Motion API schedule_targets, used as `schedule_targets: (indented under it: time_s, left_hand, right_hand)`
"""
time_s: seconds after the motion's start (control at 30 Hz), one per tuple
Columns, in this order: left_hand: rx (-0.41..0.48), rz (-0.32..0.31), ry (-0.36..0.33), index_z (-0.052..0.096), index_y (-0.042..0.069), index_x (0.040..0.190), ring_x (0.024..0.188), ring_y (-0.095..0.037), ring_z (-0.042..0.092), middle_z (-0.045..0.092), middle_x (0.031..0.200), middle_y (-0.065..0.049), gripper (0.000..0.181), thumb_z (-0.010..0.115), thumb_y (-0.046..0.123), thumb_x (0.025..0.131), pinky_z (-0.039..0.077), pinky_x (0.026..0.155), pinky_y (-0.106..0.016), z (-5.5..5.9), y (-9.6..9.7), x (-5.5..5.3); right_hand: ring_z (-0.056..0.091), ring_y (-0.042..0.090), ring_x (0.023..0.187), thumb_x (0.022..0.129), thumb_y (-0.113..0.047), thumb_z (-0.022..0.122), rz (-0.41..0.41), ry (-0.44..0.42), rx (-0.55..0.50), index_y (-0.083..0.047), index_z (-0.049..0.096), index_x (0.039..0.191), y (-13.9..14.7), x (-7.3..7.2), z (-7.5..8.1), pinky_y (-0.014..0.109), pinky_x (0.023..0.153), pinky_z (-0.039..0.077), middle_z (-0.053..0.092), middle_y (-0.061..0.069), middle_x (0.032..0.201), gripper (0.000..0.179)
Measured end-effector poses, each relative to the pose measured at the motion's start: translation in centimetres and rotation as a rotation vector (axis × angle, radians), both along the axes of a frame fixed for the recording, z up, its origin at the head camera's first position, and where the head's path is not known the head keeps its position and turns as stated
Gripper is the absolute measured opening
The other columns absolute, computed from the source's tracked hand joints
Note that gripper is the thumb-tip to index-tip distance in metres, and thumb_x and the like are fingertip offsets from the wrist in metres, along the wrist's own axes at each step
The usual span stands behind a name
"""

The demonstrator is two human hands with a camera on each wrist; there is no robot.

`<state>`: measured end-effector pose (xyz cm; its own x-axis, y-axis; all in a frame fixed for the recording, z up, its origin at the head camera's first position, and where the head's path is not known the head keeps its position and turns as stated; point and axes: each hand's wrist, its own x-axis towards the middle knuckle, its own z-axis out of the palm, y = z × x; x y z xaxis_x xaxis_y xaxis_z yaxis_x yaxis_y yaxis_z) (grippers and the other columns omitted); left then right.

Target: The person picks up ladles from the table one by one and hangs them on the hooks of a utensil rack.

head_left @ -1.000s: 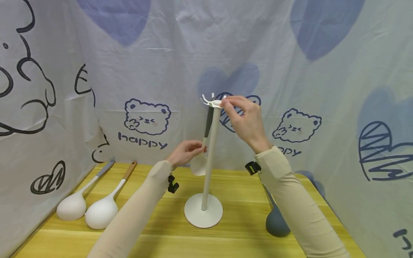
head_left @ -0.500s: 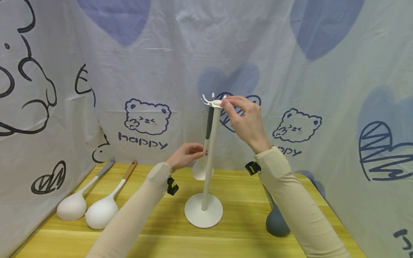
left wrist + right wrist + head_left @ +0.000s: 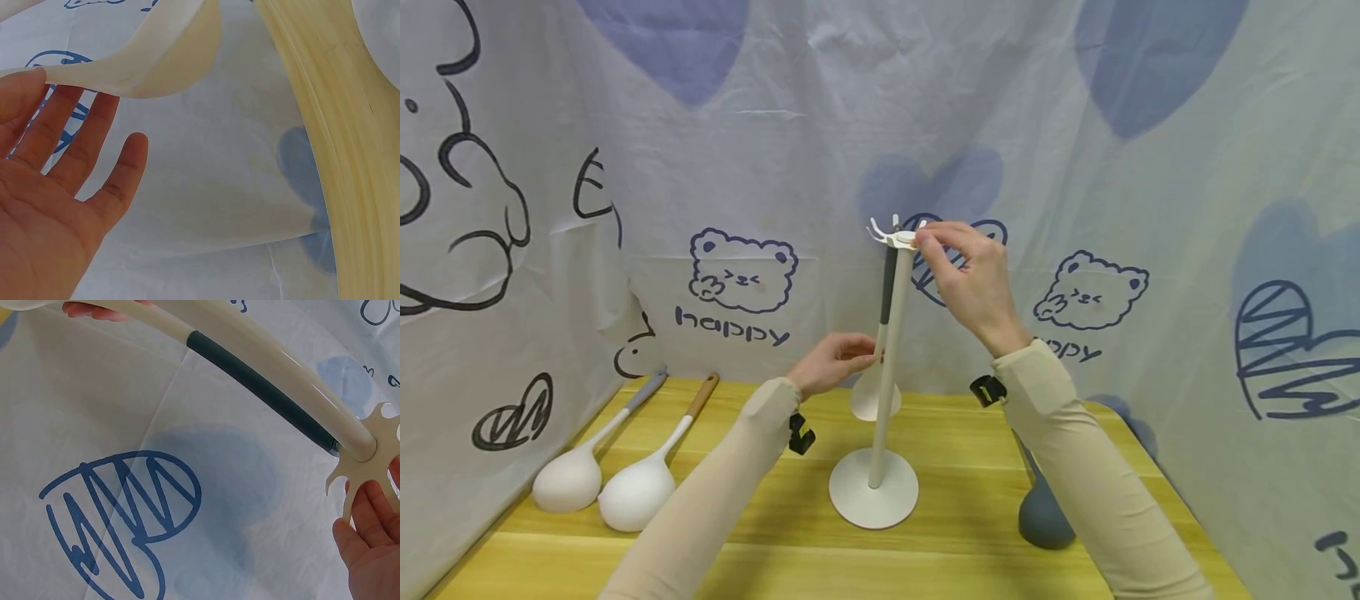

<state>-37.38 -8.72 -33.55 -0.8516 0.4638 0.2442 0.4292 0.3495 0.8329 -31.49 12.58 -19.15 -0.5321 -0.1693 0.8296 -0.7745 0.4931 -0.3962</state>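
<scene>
Dark-handled ladle (image 3: 887, 292) is held nearly upright, bowl down, alongside the post (image 3: 890, 367) of the white stand (image 3: 872, 508). Its handle end is at the hook head (image 3: 901, 240); its bowl is above the tabletop (image 3: 820, 567), partly behind the post. Fingers of my left hand (image 3: 831, 364) pinch the ladle's neck. Fingers of my right hand (image 3: 973, 283) grip the hook head's edge. I cannot tell whether the handle is seated on a hook. Two white ladles (image 3: 638, 496) lie at left; one dark ladle (image 3: 1045, 517) lies at right, partly covered by my right sleeve (image 3: 1093, 475).
</scene>
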Motion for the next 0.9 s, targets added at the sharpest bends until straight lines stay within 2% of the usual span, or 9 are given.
schedule_targets:
  time_s: [0.37, 0.53, 0.9]
  left_hand:
    - [0.001, 0.007, -0.008, 0.059, 0.007, 0.132, 0.124, -0.028, 0.058, 0.063, 0.131, -0.011, 0.033, 0.056, 0.013, 0.100, 0.045, 0.108, -0.045, 0.4, -0.4, 0.7]
    - [0.006, -0.004, -0.007, 0.058, 0.009, 0.133, 0.124, -0.028, 0.058, 0.062, 0.132, -0.009, 0.033, 0.055, 0.013, 0.100, 0.046, 0.107, -0.044, 0.5, -0.5, 1.2]
    - [0.070, -0.009, 0.028, 0.054, 0.007, 0.137, 0.122, -0.030, 0.060, 0.061, 0.133, -0.013, 0.037, 0.055, 0.015, 0.101, 0.046, 0.107, -0.044, -0.2, -1.5, 2.1]
  right_hand:
    - [0.061, 0.023, 0.115, 0.098, -0.022, 0.058, 0.006, 0.011, -0.022, -0.006, 0.075, 0.105, -0.2, 0.0, -0.2, 0.041, 0.097, 0.051, 0.069, 0.011, 0.117, 0.024]
    - [0.061, 0.021, 0.116, 0.099, -0.024, 0.058, -0.011, 0.009, -0.021, -0.007, 0.074, 0.105, -0.1, 0.0, -0.2, 0.037, 0.098, 0.050, 0.069, 0.010, 0.118, 0.025]
    - [0.062, 0.022, 0.117, 0.100, -0.024, 0.057, -0.008, 0.095, -0.008, -0.006, 0.073, 0.108, -0.3, -0.2, -0.8, 0.035, 0.104, 0.048, 0.069, 0.011, 0.119, 0.026]
